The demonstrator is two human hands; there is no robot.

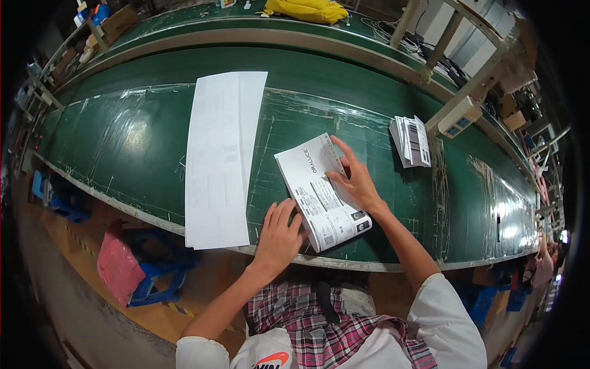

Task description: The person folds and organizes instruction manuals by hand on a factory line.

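A printed paper sheet (319, 197), folded over with a curved fold at its lower right, lies on the green bench top (286, 129) in front of me. My left hand (279, 237) rests at the sheet's lower left edge, its fingers apart. On the upper right part of the sheet lies my right hand (355, 178), fingers spread, the index finger reaching past the top corner and the thumb over the print. Left of the sheet is a long stack of white papers (215, 166). Several folded printed papers (415, 141) form a pile at the right.
A power socket box (460, 117) is fixed to a metal post behind the folded pile. Across the back runs a raised shelf with a yellow bag (307, 9) and cables. A blue stool (163, 270) with a pink cover stands below the bench's front edge.
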